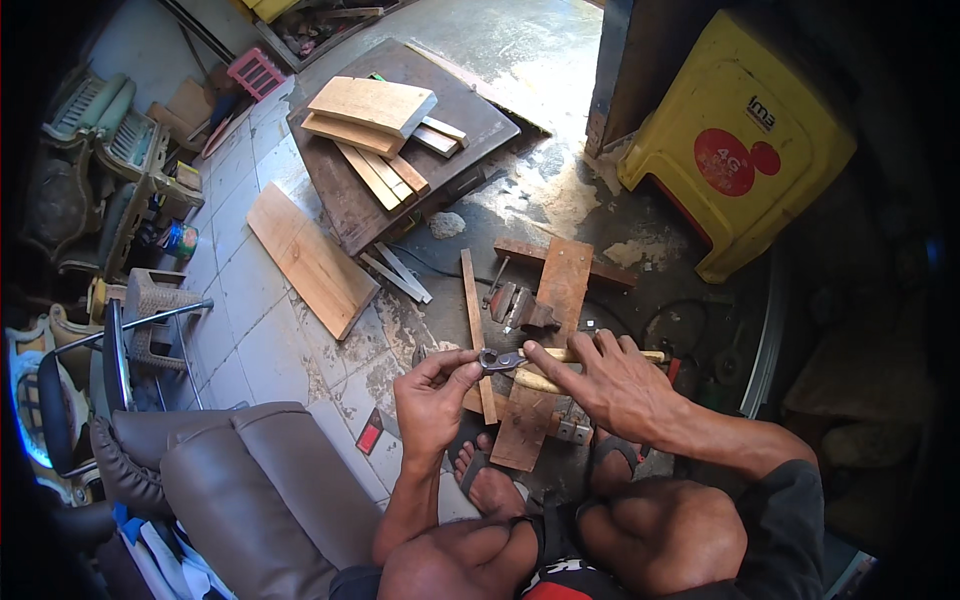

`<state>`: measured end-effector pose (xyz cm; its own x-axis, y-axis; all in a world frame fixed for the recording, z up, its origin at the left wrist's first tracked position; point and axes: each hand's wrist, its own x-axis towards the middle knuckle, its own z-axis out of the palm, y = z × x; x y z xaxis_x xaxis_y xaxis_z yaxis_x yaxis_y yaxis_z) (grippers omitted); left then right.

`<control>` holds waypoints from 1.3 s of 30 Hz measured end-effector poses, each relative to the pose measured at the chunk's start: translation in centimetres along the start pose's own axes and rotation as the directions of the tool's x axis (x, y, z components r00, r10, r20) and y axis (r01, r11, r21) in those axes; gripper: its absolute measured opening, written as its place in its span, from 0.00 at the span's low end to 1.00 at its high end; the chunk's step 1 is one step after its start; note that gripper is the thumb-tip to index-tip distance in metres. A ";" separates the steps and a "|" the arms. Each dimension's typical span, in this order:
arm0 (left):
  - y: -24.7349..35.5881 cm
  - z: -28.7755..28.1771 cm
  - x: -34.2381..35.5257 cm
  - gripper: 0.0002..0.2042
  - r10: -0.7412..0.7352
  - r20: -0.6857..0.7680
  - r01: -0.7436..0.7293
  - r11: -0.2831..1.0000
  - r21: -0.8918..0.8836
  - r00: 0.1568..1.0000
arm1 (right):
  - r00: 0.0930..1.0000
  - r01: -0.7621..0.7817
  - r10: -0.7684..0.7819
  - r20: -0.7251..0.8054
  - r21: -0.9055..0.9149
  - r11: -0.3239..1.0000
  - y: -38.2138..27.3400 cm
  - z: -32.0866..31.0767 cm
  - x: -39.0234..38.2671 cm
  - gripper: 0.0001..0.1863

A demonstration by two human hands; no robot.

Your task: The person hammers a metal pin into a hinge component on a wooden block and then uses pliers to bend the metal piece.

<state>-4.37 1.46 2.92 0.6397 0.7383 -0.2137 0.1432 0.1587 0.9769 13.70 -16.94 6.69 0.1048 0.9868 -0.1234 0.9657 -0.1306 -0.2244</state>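
Observation:
Between both hands is a pair of pincers [508, 362], with a dark rounded jaw end and what look like yellow handles. My left hand [440, 395] pinches the jaw end between thumb and fingers. My right hand [610, 385] reaches over the handles from the right, index finger along the tool, fingers bent over it; its palm side is hidden. Beneath lies a wooden board [525, 425] on the floor. Just beyond the hands is a small metal vise [520, 308] beside another upright-looking plank [565, 275]. A thin wooden strip [470, 310] lies left of the vise.
A low dark table [460, 165] at the far left bears stacked planks [370, 100]. One wide board [310, 260] leans near it. A yellow plastic stool [740, 140] stands at right, a brown padded seat [260, 490] at left. A red-faced block [370, 435] lies by my foot.

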 end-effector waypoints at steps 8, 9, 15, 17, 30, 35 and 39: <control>-0.6 -0.1 0.4 0.09 -0.042 0.021 0.043 0.999 -0.031 0.999 | 1.000 -0.004 0.004 0.014 0.016 1.000 0.2 -0.1 -0.4 0.42; -0.6 -0.1 0.4 0.09 -0.051 0.016 0.052 0.996 -0.068 0.999 | 1.000 0.010 -0.010 -0.003 0.021 1.000 0.3 0.0 -0.3 0.42; -0.9 -0.1 0.6 0.09 -0.106 -0.014 0.099 0.962 -0.255 0.994 | 0.997 0.041 -0.041 -0.070 -0.010 0.999 0.7 0.0 -0.6 0.42; -0.9 -0.2 0.6 0.09 -0.100 -0.014 0.093 0.960 -0.264 0.995 | 0.996 0.044 -0.046 -0.078 -0.032 0.999 0.6 0.0 -0.5 0.42; -0.4 0.0 0.2 0.09 -0.031 -0.037 0.030 0.999 -0.038 0.999 | 0.999 0.041 -0.041 -0.034 -0.009 0.999 0.3 -0.2 0.2 0.40; -0.5 0.4 0.2 0.09 -0.052 -0.029 0.051 0.999 -0.016 0.998 | 0.999 0.040 -0.040 -0.008 0.009 0.999 0.6 -0.4 0.1 0.40; -1.5 -0.1 0.7 0.10 -0.130 -0.003 0.123 0.947 -0.296 0.992 | 0.999 0.028 -0.029 0.025 0.030 0.999 0.7 -0.6 -0.1 0.41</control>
<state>-4.26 1.80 1.32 0.6134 0.7135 -0.3387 -0.0089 0.4350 0.9004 14.46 -17.05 7.10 0.0706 0.9875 -0.1411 0.9608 -0.1053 -0.2564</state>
